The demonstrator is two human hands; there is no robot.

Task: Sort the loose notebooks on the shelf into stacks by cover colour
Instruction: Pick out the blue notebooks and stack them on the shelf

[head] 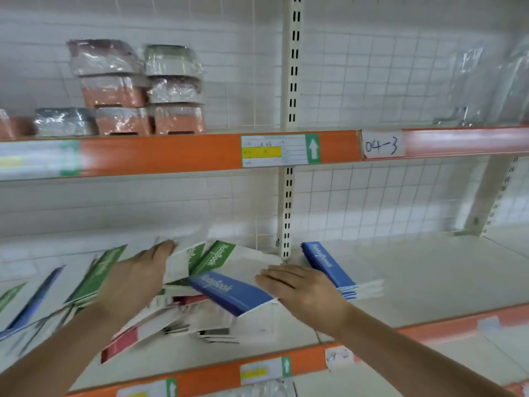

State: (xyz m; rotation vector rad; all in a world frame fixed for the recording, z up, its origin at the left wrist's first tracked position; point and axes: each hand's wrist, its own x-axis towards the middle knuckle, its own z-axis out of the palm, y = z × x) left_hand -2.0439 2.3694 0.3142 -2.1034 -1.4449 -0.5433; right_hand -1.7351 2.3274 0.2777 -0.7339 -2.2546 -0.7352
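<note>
Loose notebooks point(177, 305): mixed green/blue/red heap, middle shelf point(429, 270), left of the upright. Blue stack point(335, 270) already started just right of it, against the right wrist. Left hand point(134, 279) grips a white-backed notebook point(179, 263) lifted off the heap, fingers curled over its far edge; cover colour not visible. Right hand point(297, 287) flat, fingers straight, resting on the top blue notebook point(229, 290). Suggest: slide that blue one right onto the stack, square the edges, left steadies the heap. Covers read "NoteBook". Upper rail tag point(382, 144): "04-3".
</note>
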